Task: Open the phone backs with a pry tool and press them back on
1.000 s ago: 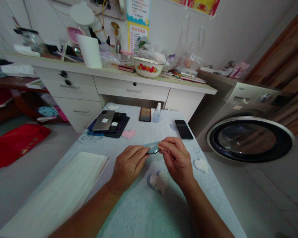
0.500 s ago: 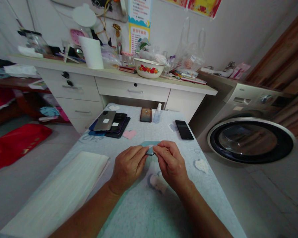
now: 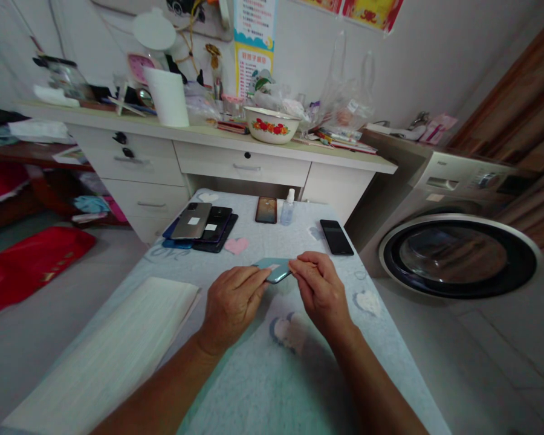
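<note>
Pale-blue phone: held over the middle of the table. My left hand grasps its left side; my right hand pinches at its right side, fingertips together. Judgement on progress: handling of this phone is under way and unfinished, since both hands are on it. Overlapping phone pile lies at the far left corner, black phone near the right edge, brown phone near the far edge beside a spray bottle. Which of these are done or left, cannot tell. Hidden: underside of the held phone, and anything small between my right fingertips. Lower phones in the pile mostly covered; count uncertain.
</note>
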Tool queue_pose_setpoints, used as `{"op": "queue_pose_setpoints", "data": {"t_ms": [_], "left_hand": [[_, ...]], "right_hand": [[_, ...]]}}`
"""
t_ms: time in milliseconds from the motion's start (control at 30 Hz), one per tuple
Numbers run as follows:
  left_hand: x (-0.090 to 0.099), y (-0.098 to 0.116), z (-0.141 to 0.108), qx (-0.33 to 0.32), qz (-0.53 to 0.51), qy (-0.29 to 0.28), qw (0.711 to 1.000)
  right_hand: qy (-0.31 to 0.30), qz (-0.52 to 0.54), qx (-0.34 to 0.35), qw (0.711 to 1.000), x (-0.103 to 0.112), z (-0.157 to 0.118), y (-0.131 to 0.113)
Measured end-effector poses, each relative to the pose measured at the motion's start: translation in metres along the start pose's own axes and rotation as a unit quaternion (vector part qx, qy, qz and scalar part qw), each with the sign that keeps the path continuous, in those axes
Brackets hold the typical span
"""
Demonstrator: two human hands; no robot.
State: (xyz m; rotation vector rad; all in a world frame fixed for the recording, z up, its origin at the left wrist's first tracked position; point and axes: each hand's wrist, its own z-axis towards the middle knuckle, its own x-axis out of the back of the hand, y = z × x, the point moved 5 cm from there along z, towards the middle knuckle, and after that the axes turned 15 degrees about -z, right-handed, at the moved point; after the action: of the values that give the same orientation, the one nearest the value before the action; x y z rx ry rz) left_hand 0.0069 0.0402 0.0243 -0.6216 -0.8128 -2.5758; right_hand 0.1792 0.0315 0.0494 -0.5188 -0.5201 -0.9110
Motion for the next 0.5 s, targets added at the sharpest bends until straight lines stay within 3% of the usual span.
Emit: {"op": "queue_pose_setpoints", "data": {"t_ms": [267, 500], "left_hand": [[0.001, -0.002, -0.004, 0.002, -0.012, 0.009, 1.0], [0.0, -0.003, -0.004, 0.0, -0.014, 0.007, 1.0]], "right_hand": [[0.005, -0.001, -0.031, 1.0, 0.002, 0.005, 0.013], [0.001, 0.003, -0.011, 1.0, -0.001, 0.0, 0.003]]}}
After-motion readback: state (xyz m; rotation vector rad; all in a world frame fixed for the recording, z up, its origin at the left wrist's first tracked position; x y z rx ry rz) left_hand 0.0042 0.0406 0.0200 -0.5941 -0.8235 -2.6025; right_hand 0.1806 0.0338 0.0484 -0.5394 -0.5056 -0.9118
